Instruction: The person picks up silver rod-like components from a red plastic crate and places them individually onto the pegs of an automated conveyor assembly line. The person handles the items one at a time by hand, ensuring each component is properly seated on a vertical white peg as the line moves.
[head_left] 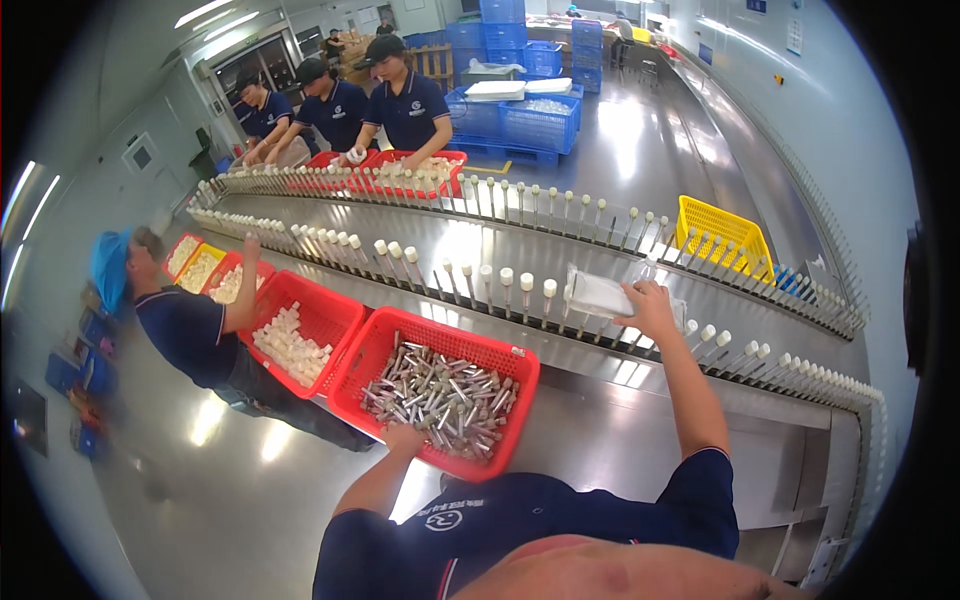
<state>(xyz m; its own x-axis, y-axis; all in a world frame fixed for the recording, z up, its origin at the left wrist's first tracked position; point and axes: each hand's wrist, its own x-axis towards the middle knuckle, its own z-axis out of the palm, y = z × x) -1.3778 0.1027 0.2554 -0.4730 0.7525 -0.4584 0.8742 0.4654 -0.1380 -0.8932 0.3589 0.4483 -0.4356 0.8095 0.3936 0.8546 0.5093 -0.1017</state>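
Note:
My left hand (403, 440) is at the near rim of a red basket (345, 395), its fingers curled down beside a heap of silvery metal tubes (440, 395). What those fingers hold, if anything, is hidden. Across the conveyor line, my right hand (650, 308) grips a flat white packet (597, 293) between thumb and fingers. A clear bottle (646, 268) stands just beyond that hand. Close by runs the nearer row of upright pins with white caps (507, 277); part of it is hidden behind the packet and my hand.
A second red basket (345, 320) holds white caps. A person in a blue cap (185, 310) works at left; several people stand beyond the far row of capped pins (540, 200). At far right sits a yellow basket (720, 222), with blue crates (540, 125) farther back.

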